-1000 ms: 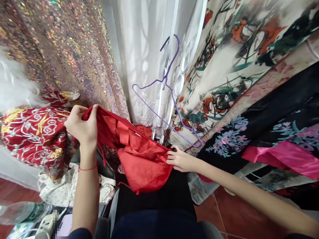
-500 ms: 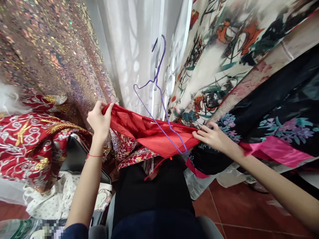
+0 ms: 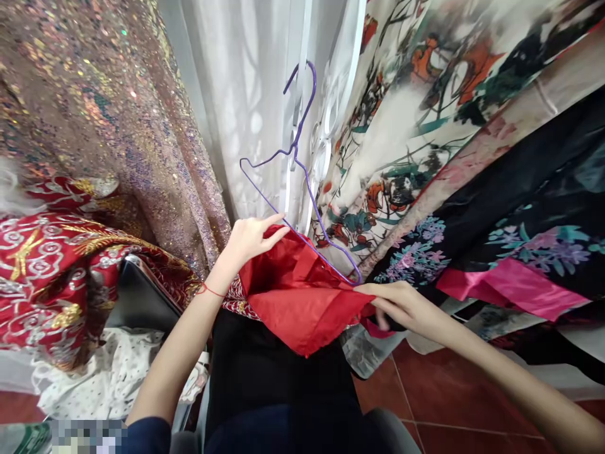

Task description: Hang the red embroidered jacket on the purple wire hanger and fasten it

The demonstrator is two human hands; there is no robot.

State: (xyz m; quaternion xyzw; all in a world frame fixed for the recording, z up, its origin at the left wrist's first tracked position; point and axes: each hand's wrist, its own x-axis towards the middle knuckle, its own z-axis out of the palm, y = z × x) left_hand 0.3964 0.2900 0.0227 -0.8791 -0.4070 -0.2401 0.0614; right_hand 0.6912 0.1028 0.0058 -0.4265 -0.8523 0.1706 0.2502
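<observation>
A red garment (image 3: pixel 302 306) with shiny plain red lining and silver-patterned red cloth at its left edge hangs over my lap. My left hand (image 3: pixel 253 243) pinches its upper left edge, thumb and index fingertips close to the hanger's wire; the other fingers are hidden. At the garment's right corner, my right hand (image 3: pixel 399 302) is closed with the cloth between thumb and fingers, beside the hanger's lower end. The purple wire hanger (image 3: pixel 295 148) hangs tilted by its hook from a white metal upright, its lower bar lying along the garment's top edge.
A sequined dress (image 3: pixel 118 113) hangs at left, above a heap of red embroidered cloth (image 3: pixel 47 271). White dotted fabric (image 3: pixel 94 372) lies below a dark case-like object (image 3: pixel 146 296). Floral cloth (image 3: pixel 392 157) and a black flowered garment (image 3: pixel 520 189) hang at right over red floor tiles (image 3: pixel 449 391).
My left hand has moved right along the garment toward the hanger, and my right hand has dropped slightly. The garment is bunched narrower and its front point hangs lower. The hanger has tilted a little.
</observation>
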